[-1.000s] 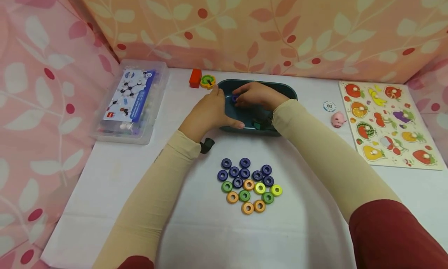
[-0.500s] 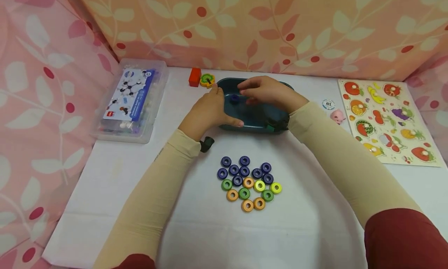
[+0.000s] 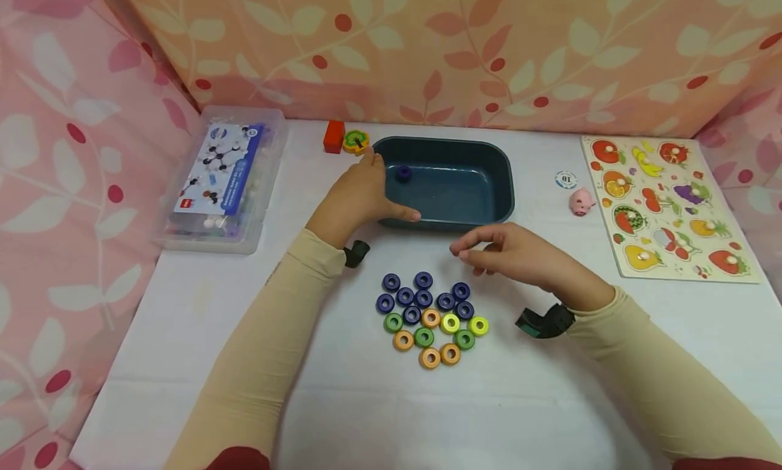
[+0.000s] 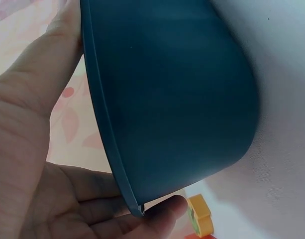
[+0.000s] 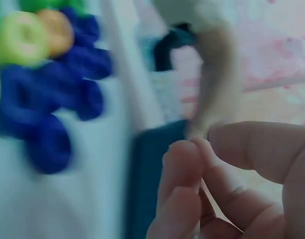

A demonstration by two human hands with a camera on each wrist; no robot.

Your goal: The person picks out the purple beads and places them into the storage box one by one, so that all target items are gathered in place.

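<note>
My left hand rests over the left end of a dark teal plastic basin. Its thumb lies along the near rim and the fingers reach the far left corner; the left wrist view shows the basin's outer wall beside them. One dark blue ring bead lies inside, toward the left. My right hand hovers in front of the basin, its fingers loosely bent with nothing visible between them. Below it, a cluster of ring beads lies on the cloth: dark blue beads, green beads, orange beads and yellow beads.
A clear plastic case with a molecule-model label stands at the left. A red block and a tree piece sit beside the basin. Toward the right lie a round token, a pink pig and a fruit puzzle board.
My right hand has left the basin, moving toward me and rightward, and the blue ring bead it held now lies inside. The left hand stays at the basin's left end.
</note>
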